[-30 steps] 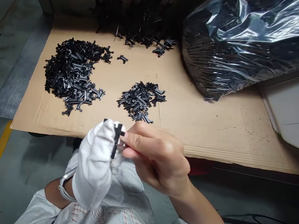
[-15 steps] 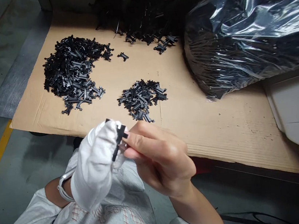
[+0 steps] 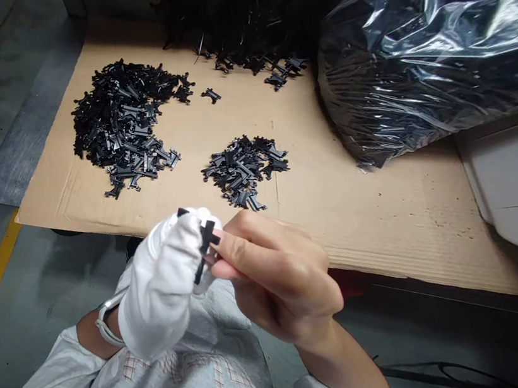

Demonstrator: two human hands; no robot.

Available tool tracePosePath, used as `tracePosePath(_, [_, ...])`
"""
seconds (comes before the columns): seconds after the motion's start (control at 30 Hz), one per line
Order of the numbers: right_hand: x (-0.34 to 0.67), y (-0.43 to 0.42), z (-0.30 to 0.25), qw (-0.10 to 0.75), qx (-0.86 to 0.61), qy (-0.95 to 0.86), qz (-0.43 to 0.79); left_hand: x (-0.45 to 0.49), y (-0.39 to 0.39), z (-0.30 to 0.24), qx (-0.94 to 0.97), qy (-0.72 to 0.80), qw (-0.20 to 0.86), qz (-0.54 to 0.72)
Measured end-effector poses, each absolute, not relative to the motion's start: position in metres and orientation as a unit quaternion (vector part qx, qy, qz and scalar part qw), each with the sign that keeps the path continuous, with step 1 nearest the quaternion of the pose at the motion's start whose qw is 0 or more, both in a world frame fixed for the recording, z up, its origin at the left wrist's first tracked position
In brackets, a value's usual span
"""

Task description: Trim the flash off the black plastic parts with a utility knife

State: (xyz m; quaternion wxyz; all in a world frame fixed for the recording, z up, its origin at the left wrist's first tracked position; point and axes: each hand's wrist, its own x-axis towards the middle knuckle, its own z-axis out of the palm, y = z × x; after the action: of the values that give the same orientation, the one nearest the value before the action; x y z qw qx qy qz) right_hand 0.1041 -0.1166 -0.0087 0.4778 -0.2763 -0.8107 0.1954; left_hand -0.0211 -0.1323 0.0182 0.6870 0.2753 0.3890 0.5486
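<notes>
Well, little separates this moment from the earlier frames: the black plastic part (image 3: 205, 249) is still pinched at the same slant, and the right hand (image 3: 274, 278) sits only slightly further right. The cross-shaped part is held above the person's lap, just short of the near edge of the cardboard sheet (image 3: 363, 225). Its long axis tilts from lower left to upper right, with the crossbar near the upper end. The right fingertips (image 3: 219, 253) press together on it, against the white-gloved left hand (image 3: 159, 290), whose bunched fingers close around it. Beyond, the sheet carries a large pile of similar black parts (image 3: 121, 126) toward its left edge, a smaller pile (image 3: 244, 170) near the middle, and a dark heap (image 3: 237, 25) along the back edge, with a lone part (image 3: 210, 95) between them. A bulging black-filled plastic bag (image 3: 423, 64) occupies the back right corner.
</notes>
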Motion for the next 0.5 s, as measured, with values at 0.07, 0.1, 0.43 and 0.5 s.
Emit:
tracePosePath(0.07, [0.1044,-0.1173,-0.0093,0.47,-0.283,-0.815,0.187,-0.0202,-0.1323,0.0196,0.281,0.401,0.681,0.545])
tracePosePath(0.1, [0.1044,-0.1175,-0.0099,0.47,-0.285,-0.816,0.181,-0.0201,-0.1325,0.0199,0.285,0.402,0.68,0.543])
tracePosePath(0.43, [0.1009,-0.1132,-0.0121,0.498,-0.273,-0.804,0.175,-0.0219,-0.1358,0.0193,0.302,0.39,0.667,0.559])
tracePosePath(0.5, [0.1006,-0.1119,-0.0128,0.51,-0.259,-0.799,0.186,-0.0215,-0.1355,0.0189,0.302,0.371,0.677,0.559])
